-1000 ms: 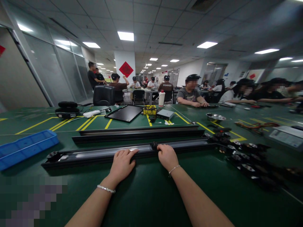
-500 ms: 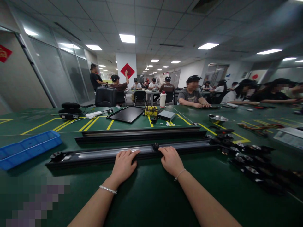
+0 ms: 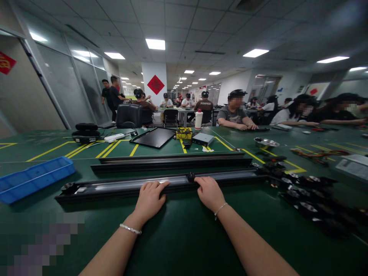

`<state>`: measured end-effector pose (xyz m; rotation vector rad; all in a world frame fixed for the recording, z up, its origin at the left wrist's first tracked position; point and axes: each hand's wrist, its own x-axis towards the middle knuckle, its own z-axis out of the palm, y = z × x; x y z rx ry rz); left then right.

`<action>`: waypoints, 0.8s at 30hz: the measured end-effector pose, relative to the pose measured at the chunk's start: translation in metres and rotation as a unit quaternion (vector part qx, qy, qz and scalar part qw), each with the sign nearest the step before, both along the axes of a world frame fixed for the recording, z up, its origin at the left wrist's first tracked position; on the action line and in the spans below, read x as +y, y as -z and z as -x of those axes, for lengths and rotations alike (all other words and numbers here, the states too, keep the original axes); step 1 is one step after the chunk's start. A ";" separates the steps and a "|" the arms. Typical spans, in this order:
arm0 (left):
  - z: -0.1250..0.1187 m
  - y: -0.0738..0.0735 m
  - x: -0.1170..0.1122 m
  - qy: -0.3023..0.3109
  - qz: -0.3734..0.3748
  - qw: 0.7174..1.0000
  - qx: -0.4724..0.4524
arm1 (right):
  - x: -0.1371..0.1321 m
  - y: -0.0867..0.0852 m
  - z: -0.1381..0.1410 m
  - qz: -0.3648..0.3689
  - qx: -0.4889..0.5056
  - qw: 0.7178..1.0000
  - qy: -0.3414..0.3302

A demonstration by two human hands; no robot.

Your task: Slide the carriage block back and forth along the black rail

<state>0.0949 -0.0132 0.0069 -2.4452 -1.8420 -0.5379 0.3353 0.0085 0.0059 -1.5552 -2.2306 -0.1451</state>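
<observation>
A long black rail (image 3: 106, 190) with a shiny grey inner channel lies across the table in front of me. My left hand (image 3: 150, 199) grips its near wall, fingers curled over the edge and thumb on the near side. Farther right, my right hand (image 3: 211, 193) is on the same near wall, its index fingertip against a small black block (image 3: 191, 177) in the channel. The curled fingertips of both hands are partly hidden. A black end piece with a round metal part (image 3: 68, 186) sits at the rail's left end.
Behind lies a second black rail (image 3: 172, 165). A blue bin (image 3: 37, 178) stands left; black parts with metal discs (image 3: 307, 207) are piled right. Farther back are a black panel (image 3: 155, 137), a grey box (image 3: 202, 138), a metal bowl (image 3: 267, 143) and a seated person (image 3: 236, 113).
My hands and the rail keep nearly the same places; the view shifts slightly. In the background, one seated person's raised arm has come down and a second standing person shows at the left.
</observation>
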 end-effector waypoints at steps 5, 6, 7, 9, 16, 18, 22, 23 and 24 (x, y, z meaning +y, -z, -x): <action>-0.001 0.000 -0.001 -0.007 0.004 1.000 0.003 | -0.001 -0.002 0.000 -0.003 0.003 1.000 0.004; -0.001 0.000 -0.001 -0.006 0.004 1.000 0.003 | -0.001 -0.002 0.000 -0.004 0.003 1.000 0.004; -0.001 -0.001 -0.001 -0.005 0.003 1.000 0.002 | -0.001 -0.001 0.000 -0.006 0.004 1.000 0.004; -0.001 -0.001 -0.001 -0.004 0.000 1.000 0.001 | 0.000 -0.001 0.000 -0.010 0.007 1.000 0.005; 0.000 0.000 0.000 -0.003 0.003 1.000 -0.001 | 0.000 -0.002 -0.003 -0.006 0.010 1.000 0.014; 0.000 0.001 0.000 -0.001 0.000 1.000 0.000 | 0.001 -0.002 -0.003 -0.006 0.009 1.000 0.014; 0.001 0.002 0.001 0.005 -0.004 1.000 0.003 | 0.002 0.000 -0.003 -0.003 -0.001 1.000 0.019; 0.001 0.002 0.001 0.006 -0.005 1.000 0.003 | 0.002 0.000 -0.003 -0.003 -0.001 1.000 0.020; 0.001 0.002 0.001 0.006 -0.006 1.000 0.001 | 0.002 0.001 -0.003 -0.003 0.000 1.000 0.023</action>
